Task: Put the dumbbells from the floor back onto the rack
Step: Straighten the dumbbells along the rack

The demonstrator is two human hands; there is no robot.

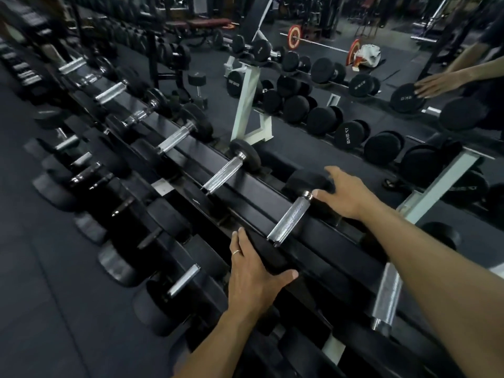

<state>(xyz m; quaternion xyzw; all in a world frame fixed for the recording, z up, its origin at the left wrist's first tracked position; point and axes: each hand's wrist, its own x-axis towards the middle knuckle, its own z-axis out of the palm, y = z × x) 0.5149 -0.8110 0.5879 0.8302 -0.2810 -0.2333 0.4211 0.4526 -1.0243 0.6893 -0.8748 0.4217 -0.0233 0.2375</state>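
Both hands were on one dumbbell [290,219], and it sat on the top tier of the rack [253,192], its knurled chrome handle lying across the black rail. The left hand [253,271] lay flat over the near rubber head, fingers straight and together, thumb spread wide to the side, a ring on one finger. The right hand [342,190] pressed against the far head, fingers loosely extended over the black rubber, thumb tip just beside the handle's collar. Neither hand curled around the handle. More dumbbells lined the rail on either side.
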